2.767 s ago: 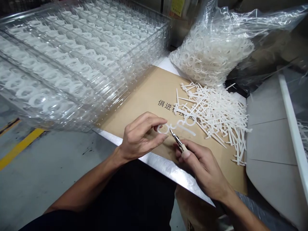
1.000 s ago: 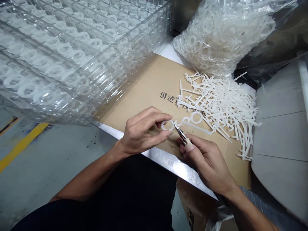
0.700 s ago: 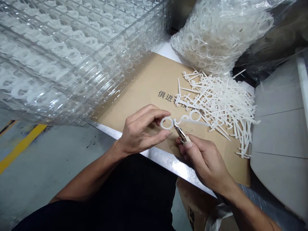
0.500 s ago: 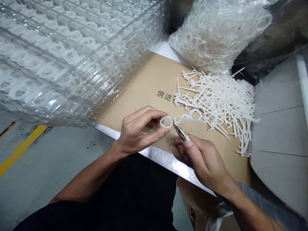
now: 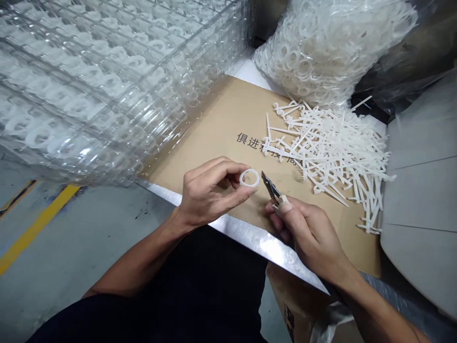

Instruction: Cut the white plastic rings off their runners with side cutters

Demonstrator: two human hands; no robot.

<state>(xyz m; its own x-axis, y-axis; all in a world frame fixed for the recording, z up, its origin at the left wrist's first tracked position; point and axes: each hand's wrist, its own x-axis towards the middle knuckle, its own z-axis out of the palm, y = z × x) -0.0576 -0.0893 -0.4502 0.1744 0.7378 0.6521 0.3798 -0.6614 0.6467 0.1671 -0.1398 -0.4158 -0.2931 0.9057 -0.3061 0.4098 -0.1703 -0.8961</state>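
My left hand (image 5: 210, 196) pinches a small white plastic ring (image 5: 249, 177) between thumb and fingertips, above a brown cardboard sheet (image 5: 221, 125). My right hand (image 5: 309, 236) grips small metal side cutters (image 5: 271, 188) with pale handles, their open jaws a short way to the right of the ring and not touching it. Just beyond the cutters lies a loose pile of white plastic sprue strips (image 5: 332, 155). A plastic bag of white rings (image 5: 321, 50) sits behind that pile.
Stacked transparent trays holding rows of white rings (image 5: 107, 85) rise on the left. The cardboard lies on a steel table edge (image 5: 257, 243). A grey bin (image 5: 421, 214) stands to the right, and a grey floor with a yellow line (image 5: 35, 228) lies below left.
The ring is now separate from the strip and second ring that it was joined to. The cutters have moved right, away from the ring, and the strip no longer shows near my hands.
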